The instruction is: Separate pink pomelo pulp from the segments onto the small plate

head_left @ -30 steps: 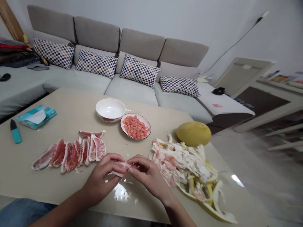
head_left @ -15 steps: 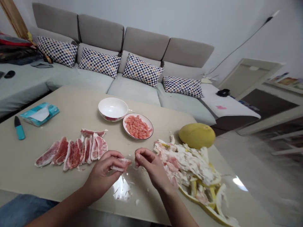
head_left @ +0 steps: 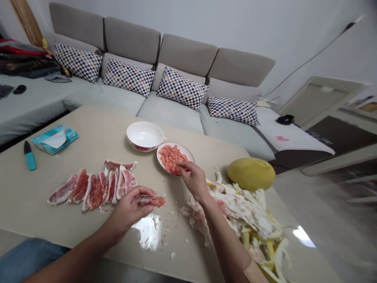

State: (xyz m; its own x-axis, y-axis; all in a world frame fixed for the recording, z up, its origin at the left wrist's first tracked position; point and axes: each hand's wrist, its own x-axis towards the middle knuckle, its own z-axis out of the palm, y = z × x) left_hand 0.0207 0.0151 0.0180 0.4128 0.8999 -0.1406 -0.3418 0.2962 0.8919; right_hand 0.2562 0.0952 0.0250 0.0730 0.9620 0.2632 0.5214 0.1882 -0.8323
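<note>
Left hand and right hand, mid-frame: both bare, fingers slender, nails too small to make out. Left forearm, lower left, bare; right forearm, lower right of centre, bare too, tapering to a narrow wrist. Lower left corner: blue cloth over a leg, denim-like, mottled, darker toward its right end.

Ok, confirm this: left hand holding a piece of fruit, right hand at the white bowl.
No: the right hand is at the plate of pink pulp, not the white bowl, as the head view shows. The left hand does hold a piece of fruit.
</note>
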